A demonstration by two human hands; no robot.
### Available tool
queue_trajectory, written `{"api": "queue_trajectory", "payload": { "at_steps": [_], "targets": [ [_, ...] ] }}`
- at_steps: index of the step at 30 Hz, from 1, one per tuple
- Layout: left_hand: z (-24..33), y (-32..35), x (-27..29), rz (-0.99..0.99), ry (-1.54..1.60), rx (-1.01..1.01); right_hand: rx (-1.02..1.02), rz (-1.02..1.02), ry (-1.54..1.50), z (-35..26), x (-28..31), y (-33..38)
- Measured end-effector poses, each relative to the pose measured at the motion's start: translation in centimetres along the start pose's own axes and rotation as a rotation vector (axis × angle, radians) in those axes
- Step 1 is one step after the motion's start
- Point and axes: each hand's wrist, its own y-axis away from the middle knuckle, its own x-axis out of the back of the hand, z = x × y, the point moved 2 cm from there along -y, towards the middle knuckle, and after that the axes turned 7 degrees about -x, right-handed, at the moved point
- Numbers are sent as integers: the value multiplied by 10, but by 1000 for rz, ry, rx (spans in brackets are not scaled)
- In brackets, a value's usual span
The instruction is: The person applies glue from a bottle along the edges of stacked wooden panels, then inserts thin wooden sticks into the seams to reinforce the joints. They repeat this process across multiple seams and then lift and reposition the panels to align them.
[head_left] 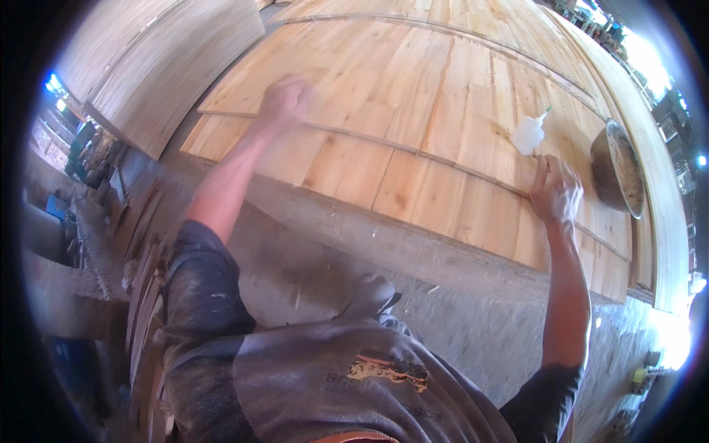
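A wooden panel (413,88) made of joined strips lies on a stack, its near edge set back from that of the panel below (354,166). My left hand (286,102), blurred by motion, is curled like a fist over the left part of the upper panel; anything inside it is hidden. On the right, my right hand (557,190) has bent, closed fingers at the upper panel's near edge. What those fingers hold, if anything, cannot be made out. Just beyond them a white squeeze bottle (528,135) with a green-tipped nozzle rests on the wood, apart from the hand.
A metal bowl (619,168) with dried-looking residue stands tilted in view right of my right hand. Pale boards (173,70) lie at the far left. Thin wood strips (144,310) are stacked beside my left side. Concrete floor (443,303) shows below the stack.
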Motion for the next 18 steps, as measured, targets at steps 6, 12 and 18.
{"api": "queue_trajectory", "payload": {
  "at_steps": [6, 12, 18],
  "targets": [
    [-43, -34, -71, -68, -23, 61, -94, -6, 74, 18, -58, -37],
    [-70, -42, -109, -136, -3, 108, -129, -52, 132, 43, -93, -34],
    [-74, -37, -127, 113, 69, -69, -496, -120, 268, 38, -110, -15]
  ]
}}
